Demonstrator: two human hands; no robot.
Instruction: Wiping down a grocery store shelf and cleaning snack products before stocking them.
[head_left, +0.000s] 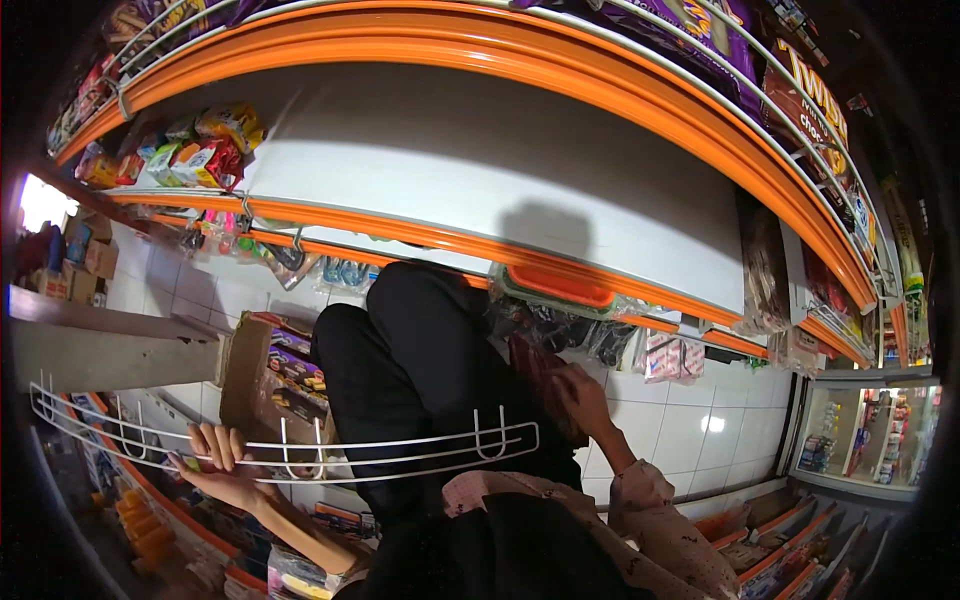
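My left hand (217, 457) is closed around a long white wire shelf rail (390, 446) with upright hooks. The rail stretches across in front of my lap, over my black trousers (427, 360). My right hand (581, 397), beside my right leg, grips a dark red item (536, 375) that looks wrapped in plastic; its exact kind is unclear. Directly ahead is a white shelf board (450, 157) with an orange front edge, and a shadow falls across it.
An open cardboard box (247, 367) of purple snack packs stands left of my legs. Colourful packets (202, 154) sit at the shelf's left end. Below the shelf are red and green plastic trays (562, 289) and bagged goods (675, 356). A glass display case (862, 435) stands right.
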